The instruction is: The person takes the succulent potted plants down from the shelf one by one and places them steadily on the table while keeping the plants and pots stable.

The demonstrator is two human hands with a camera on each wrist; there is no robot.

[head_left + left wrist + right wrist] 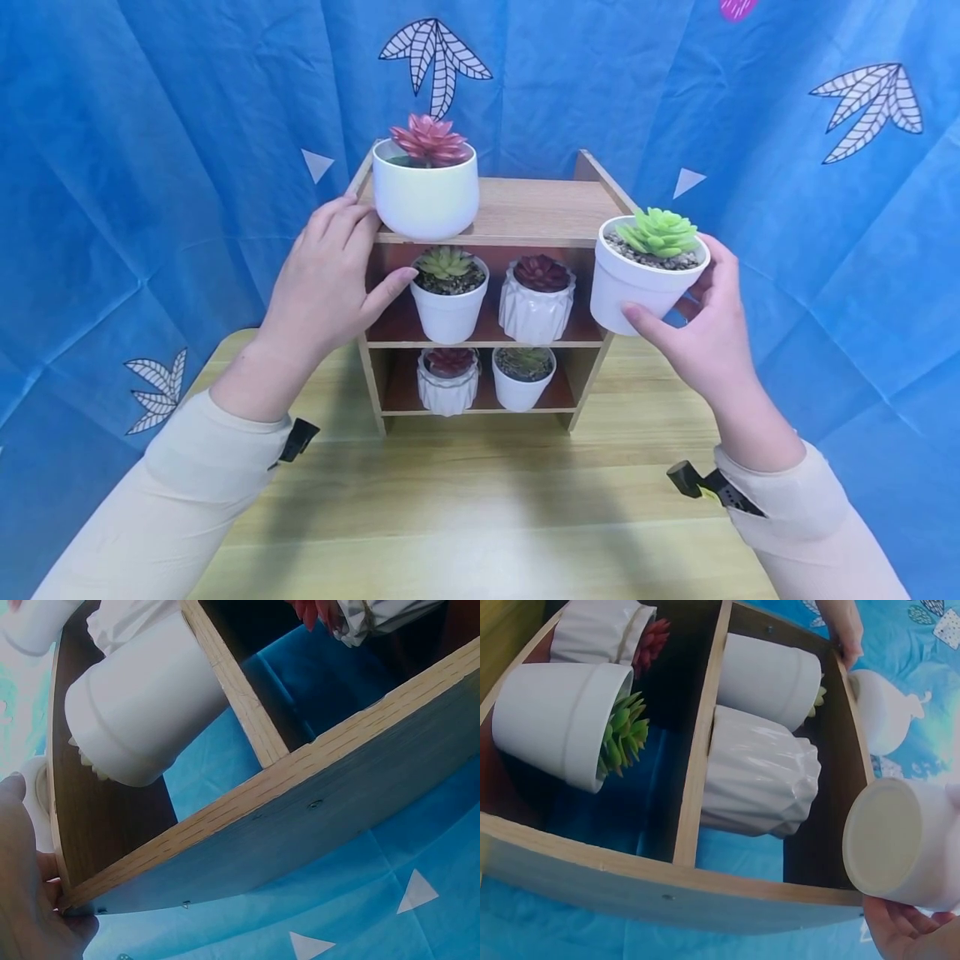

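Observation:
My right hand [716, 333] holds a white pot with a bright green succulent [641, 287], thumb across its front and fingers behind. The pot is off the wooden shelf [547, 208], beside its upper right corner; in the right wrist view its round base [885, 836] faces the camera. My left hand [318, 275] rests at the shelf's upper left corner, fingers against the side panel and thumb extended toward the opening below. Beside those fingers, a wide white pot with a pink-red succulent [426, 196] stands on the top board.
On the middle shelf stand a white pot with a green succulent [450, 308] and a ridged white pot with a dark red one [536, 308]. Below are another ridged pot [447, 387] and a smooth pot [522, 387]. A blue curtain [187, 125] hangs behind the wooden table [450, 517].

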